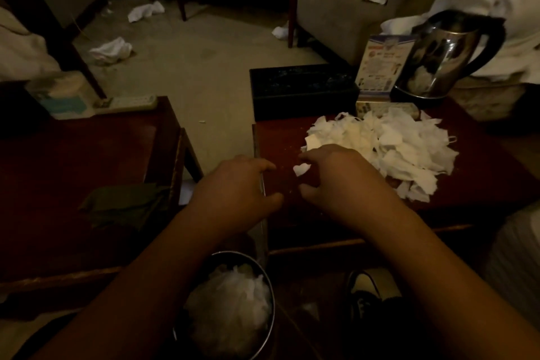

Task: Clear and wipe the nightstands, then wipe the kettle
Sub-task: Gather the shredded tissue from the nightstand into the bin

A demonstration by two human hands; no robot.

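A heap of torn white tissue scraps (394,146) covers the middle of the right nightstand (485,184). My right hand (339,178) hovers at the heap's near left edge with curved fingers, and one small scrap (301,169) lies between its index finger and thumb, not clearly pinched. At the nightstand's left edge my left hand (236,184) is cupped and holds nothing that I can see. A steel kettle (447,55) with a black handle stands at the back right. On the left nightstand (73,155) lies a folded green cloth (125,207).
A round bin (263,275) holding white paper stands on the floor below my hands. A black tissue box (301,90) and a printed card (382,67) sit behind the heap. A remote (128,102) lies on the left nightstand. Crumpled tissues (111,50) litter the floor before an armchair (336,9).
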